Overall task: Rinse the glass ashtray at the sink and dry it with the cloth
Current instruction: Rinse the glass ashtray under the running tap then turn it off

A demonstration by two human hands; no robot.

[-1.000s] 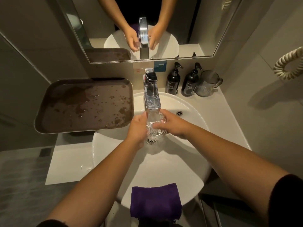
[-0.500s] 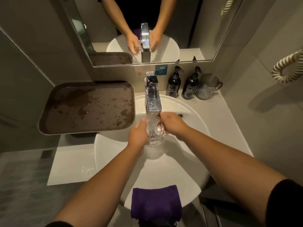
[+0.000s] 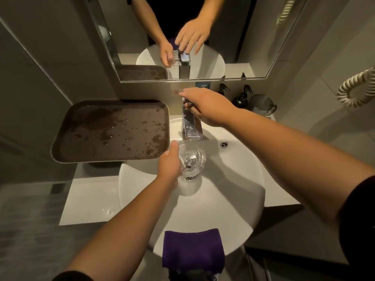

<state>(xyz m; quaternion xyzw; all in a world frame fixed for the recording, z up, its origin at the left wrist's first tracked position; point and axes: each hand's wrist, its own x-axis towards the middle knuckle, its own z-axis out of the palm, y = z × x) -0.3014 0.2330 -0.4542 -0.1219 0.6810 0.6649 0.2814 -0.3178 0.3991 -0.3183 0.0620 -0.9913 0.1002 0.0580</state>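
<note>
Left hand (image 3: 169, 166) grips ashtray (image 3: 191, 159) under tap (image 3: 191, 124); right hand (image 3: 205, 106), 12 o'clock, on lever, closure unclear; cloth (image 3: 192, 250) 6 o'clock.

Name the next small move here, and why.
Probably press the faucet handle shut: the right hand is on it, while the left hand alone holds the glass ashtray over the basin. The purple cloth waits.

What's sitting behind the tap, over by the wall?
Two dark pump bottles and a clear jug stand on the counter there. The right hand on the tap covers one bottle's lower part.
</note>
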